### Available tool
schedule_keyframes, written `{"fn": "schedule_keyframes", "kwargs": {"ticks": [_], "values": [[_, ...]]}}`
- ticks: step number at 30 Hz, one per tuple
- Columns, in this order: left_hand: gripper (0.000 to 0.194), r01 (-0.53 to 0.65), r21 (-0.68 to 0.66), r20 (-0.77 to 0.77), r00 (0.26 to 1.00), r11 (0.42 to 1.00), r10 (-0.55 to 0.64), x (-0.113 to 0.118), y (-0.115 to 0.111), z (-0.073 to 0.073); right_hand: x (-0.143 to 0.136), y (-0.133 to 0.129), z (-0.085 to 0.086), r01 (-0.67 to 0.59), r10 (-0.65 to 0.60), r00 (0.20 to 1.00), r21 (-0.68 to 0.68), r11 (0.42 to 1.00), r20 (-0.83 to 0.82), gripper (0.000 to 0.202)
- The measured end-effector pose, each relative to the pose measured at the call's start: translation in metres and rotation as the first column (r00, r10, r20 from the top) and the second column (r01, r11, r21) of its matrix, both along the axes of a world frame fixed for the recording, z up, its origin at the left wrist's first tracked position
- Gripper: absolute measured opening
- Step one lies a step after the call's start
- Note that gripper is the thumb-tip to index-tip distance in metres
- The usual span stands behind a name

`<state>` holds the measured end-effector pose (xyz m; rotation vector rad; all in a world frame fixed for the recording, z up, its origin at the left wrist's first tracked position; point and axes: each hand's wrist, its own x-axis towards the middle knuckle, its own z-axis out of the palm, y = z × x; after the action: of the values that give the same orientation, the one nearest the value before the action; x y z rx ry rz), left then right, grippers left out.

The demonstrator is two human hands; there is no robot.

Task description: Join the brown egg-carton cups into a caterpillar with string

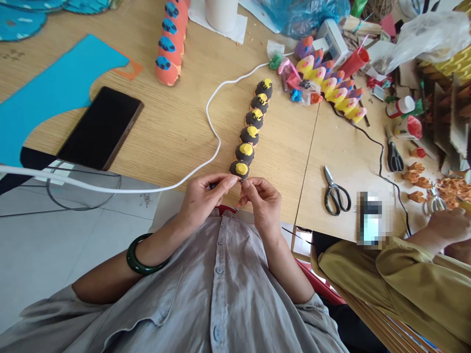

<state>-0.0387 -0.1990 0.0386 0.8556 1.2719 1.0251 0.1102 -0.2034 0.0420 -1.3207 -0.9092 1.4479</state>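
A row of several black and yellow rounded pieces (249, 135) runs away from me across the wooden table. At its near end, close to the table edge, both hands meet. My left hand (206, 196), with a dark green bangle on the wrist, has thumb and forefinger pinched together, and a bit of something dark shows behind the thumb. My right hand (262, 198) is pinched too, its fingertips nearly touching those of the left. A tiny dark bit shows between the fingertips, too small to name.
A white cable (208, 108) curves left of the row, beside a black phone (101, 128) and blue sheet (69, 81). Scissors (334, 192) lie right. Red-orange pieces (170, 46) stand further back. Another person's hand (447, 225) is far right, among craft materials.
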Motion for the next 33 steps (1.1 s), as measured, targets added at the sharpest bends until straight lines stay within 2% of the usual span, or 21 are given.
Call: {"fn": "schedule_keyframes", "kwargs": {"ticks": [4,8,13,17,21,25,26,28,33], "values": [[0.032,-0.019,-0.038,0.053,0.998,0.999,0.021,0.002,0.002,-0.002,-0.001,-0.001,0.001,-0.019,0.018,0.999,0.012,1.0,0.033,0.034],[0.029,-0.056,-0.033,0.034,0.998,0.998,0.057,0.003,0.004,-0.002,-0.001,0.001,0.001,-0.041,0.04,0.998,0.022,0.999,0.057,0.036],[0.027,-0.056,0.035,-0.013,0.998,0.998,0.056,0.0,0.014,-0.003,0.011,0.021,-0.002,-0.025,0.007,0.979,0.085,0.996,0.203,0.044],[0.025,-0.087,0.137,-0.053,0.994,0.987,0.095,0.001,0.043,-0.004,0.03,0.062,-0.008,0.076,-0.111,0.969,0.164,0.984,0.22,0.046],[0.026,-0.141,0.227,-0.029,0.988,0.964,0.152,0.01,0.09,-0.006,0.042,0.116,-0.022,0.169,-0.212,0.954,0.206,0.964,0.21,0.038],[0.033,-0.162,0.264,0.0,0.986,0.951,0.167,0.02,0.132,-0.012,0.039,0.157,-0.04,0.318,-0.379,0.905,0.287,0.904,0.192,0.028],[0.035,-0.166,0.259,-0.003,0.985,0.952,0.173,0.022,0.139,-0.015,0.037,0.163,-0.044,0.35,-0.42,0.888,0.318,0.881,0.188,0.028],[0.038,-0.143,0.241,-0.016,0.988,0.96,0.152,0.024,0.147,-0.019,0.035,0.17,-0.049,0.342,-0.424,0.886,0.352,0.871,0.189,0.028],[0.039,-0.092,0.191,0.027,0.996,0.977,0.088,0.019,0.149,-0.025,0.038,0.17,-0.051,0.288,-0.356,0.92,0.331,0.899,0.163,0.027]]}}
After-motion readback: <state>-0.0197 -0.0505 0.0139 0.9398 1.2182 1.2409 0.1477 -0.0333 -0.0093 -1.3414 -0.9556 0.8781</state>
